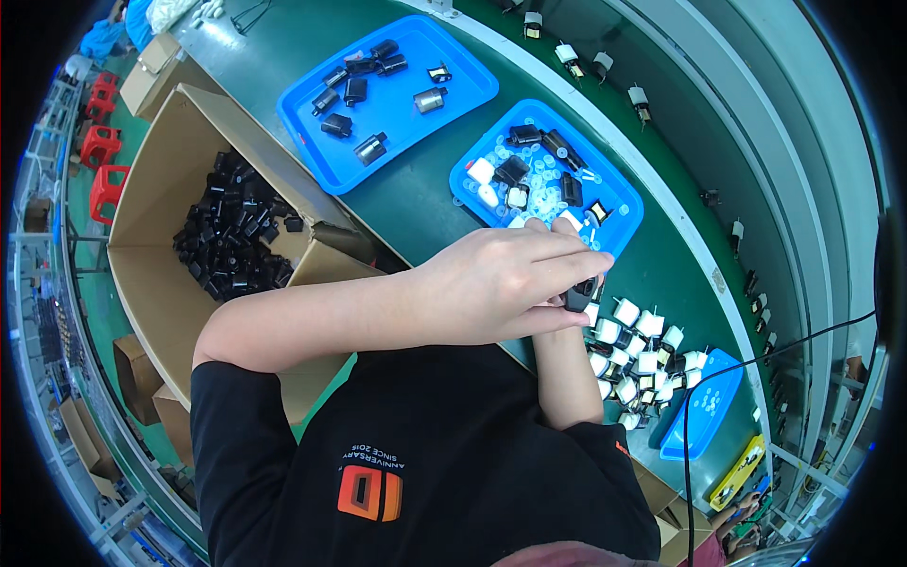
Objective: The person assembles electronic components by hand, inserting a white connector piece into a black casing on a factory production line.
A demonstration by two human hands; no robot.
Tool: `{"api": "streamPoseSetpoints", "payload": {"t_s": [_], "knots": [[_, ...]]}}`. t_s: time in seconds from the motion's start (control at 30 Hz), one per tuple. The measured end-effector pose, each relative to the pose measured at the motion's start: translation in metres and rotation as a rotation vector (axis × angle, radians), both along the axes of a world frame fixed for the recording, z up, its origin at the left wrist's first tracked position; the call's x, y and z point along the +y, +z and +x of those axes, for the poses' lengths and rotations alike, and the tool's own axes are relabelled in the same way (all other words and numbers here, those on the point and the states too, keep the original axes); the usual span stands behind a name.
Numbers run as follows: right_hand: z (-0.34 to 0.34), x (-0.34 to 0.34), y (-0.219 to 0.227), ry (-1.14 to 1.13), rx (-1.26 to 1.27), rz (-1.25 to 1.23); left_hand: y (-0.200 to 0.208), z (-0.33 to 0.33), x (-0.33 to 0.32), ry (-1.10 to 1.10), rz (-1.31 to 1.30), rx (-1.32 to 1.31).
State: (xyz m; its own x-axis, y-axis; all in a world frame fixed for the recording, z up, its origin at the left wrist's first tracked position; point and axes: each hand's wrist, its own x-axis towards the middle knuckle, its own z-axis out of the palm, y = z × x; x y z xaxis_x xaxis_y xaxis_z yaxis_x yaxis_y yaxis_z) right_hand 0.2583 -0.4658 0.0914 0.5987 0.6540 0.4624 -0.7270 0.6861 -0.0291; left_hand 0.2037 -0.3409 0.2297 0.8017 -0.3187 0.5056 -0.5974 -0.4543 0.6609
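Note:
My left hand (529, 274) reaches across from the left, its fingers and thumb closed round a small black motor housing (579, 295). Beneath it, my right forearm (567, 373) comes up to the same spot. The right hand is mostly covered by the left, so its fingers cannot be made out. Just beyond both hands is a blue tray (625, 196) with black housings (572, 189), clear plastic washers (543, 198) and white caps (481, 171). To their right lies a pile of white-and-black motor parts (642, 354) on the green table.
A large open carton (142, 227) full of black housings (231, 236) stands at left. Farther back, another blue tray (321, 161) holds black and metallic cylinders. A small blue tray (704, 416) and a yellow tray (737, 472) sit at right. White-topped parts (639, 96) line the curved green conveyor (680, 132). A black cable (756, 359) crosses there.

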Motion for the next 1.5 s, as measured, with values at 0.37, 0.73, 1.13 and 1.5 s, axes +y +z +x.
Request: {"api": "streamPoseSetpoints", "payload": {"t_s": [0.37, 0.73, 1.13, 1.5], "knots": [[-0.005, -0.013, 0.022, -0.116, 0.085, -0.337, 0.002, 0.000, 0.000, -0.007, 0.023, -0.001], [0.002, -0.009, 0.015, 0.032, -0.032, -0.127, -0.003, 0.001, 0.001, -0.021, 0.015, -0.039], [-0.004, -0.009, 0.030, -0.057, 0.000, -0.153, -0.001, 0.002, 0.002, -0.018, 0.021, -0.019], [-0.004, -0.013, 0.018, -0.133, 0.070, -0.344, -0.006, 0.003, 0.001, 0.016, 0.024, 0.008]]}}
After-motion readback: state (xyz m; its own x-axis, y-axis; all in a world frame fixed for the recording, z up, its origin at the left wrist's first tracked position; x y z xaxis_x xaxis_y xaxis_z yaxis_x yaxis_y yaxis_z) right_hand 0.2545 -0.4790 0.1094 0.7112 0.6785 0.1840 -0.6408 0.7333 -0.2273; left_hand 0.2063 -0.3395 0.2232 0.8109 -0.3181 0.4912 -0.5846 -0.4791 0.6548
